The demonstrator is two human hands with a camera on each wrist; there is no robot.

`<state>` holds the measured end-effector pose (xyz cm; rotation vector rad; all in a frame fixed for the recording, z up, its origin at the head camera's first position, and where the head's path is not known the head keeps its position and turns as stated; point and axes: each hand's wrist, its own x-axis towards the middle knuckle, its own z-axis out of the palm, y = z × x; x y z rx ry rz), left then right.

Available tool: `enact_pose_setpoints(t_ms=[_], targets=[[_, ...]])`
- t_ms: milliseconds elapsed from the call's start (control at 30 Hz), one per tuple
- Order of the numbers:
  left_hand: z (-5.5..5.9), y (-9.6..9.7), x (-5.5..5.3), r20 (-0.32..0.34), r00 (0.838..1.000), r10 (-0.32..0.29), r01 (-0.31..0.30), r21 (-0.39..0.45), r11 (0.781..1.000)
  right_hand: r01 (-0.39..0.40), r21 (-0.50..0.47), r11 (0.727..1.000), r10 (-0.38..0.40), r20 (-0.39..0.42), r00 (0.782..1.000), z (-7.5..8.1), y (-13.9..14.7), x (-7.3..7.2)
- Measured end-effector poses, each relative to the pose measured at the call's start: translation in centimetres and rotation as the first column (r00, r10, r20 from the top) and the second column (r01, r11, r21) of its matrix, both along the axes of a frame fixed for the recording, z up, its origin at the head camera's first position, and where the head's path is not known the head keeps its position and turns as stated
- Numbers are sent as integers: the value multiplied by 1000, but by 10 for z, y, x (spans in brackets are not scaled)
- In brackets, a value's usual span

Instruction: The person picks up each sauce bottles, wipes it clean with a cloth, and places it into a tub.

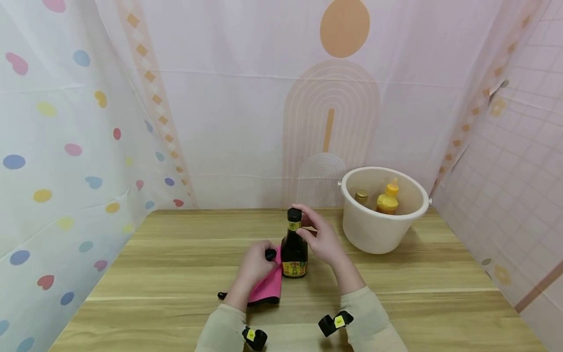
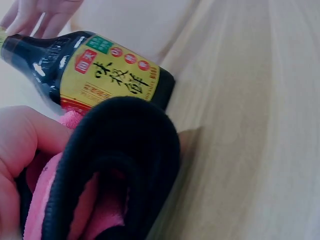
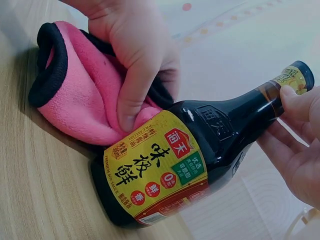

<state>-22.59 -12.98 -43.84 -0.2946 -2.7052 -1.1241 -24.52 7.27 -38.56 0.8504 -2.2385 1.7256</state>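
Observation:
A dark soy sauce bottle (image 1: 294,250) with a yellow label and black cap stands upright on the wooden table. My right hand (image 1: 324,238) holds it by the neck, thumb on the near side and a finger up at the cap. Bunched in my left hand (image 1: 255,264) is a pink cloth (image 1: 269,284) with black edging. The right wrist view shows the thumb pinching the cloth (image 3: 82,95) against the lower side of the bottle (image 3: 155,165). In the left wrist view, a black-edged fold of cloth (image 2: 125,130) covers part of the bottle's label.
To the right at the back stands a white bucket (image 1: 374,233) with a handle pivot on each side. Inside it are a yellow squeeze bottle (image 1: 387,201) and a gold-capped container (image 1: 361,196). Patterned curtains (image 1: 237,122) enclose the table (image 1: 176,274) at the back and sides.

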Motion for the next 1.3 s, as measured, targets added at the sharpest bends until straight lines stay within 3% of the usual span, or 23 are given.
enact_pose_setpoints(t_ms=[233,433,633,800,967,1100,1300], targets=[[-1,2,0,3,1000,8,-8,-110,994,6,1,1000,-6,-18,1000,0,0,0],[2,5,1,-20,1000,5,-10,-238,971,4,4,1000,-4,-9,1000,-1,0,-1],[2,3,4,-42,998,-50,35,-300,953,0,18,1000,0,-11,1000,-2,0,-1],[7,-6,8,-55,994,-94,83,-177,981,11,23,1000,-11,-12,1000,-2,1,-1],[28,-12,15,-76,997,-34,37,36,999,2,13,1000,-1,-15,1000,-2,1,-1],[53,-9,20,-151,989,6,20,174,985,-1,16,1000,1,-27,1000,-3,1,-2],[78,5,23,-304,953,5,90,295,951,-6,10,1000,6,-41,999,-4,0,-3]])
